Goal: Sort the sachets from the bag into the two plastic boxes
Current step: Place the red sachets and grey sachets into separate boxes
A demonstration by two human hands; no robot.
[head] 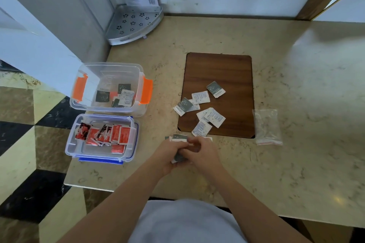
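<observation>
Both hands meet just off the near edge of the brown wooden board (217, 73), left hand (169, 156) and right hand (201, 154) curled together round a small stack of grey-and-white sachets (178, 157), fingers pinching it from both sides.

Step, as I judge it: gathering grey/white sachets into a bundle before dropping them in a box. Next move likely needs a carry left to the clear plastic box with orange clips (110, 87), which already holds the same grey and white kind; grip must stay tight so the stack doesn't fan out.

Loose grey-and-white sachets on the board (201, 107): small flat square packets, some grey face up, some white printed, a few overlapping. Clear plastic box with blue clips (102, 138) holds red sachets (110, 134). Clear zip bag (266, 126) lies flat right of the board, looks empty. A few more sachets (177, 136) sit just beyond the hands.
</observation>
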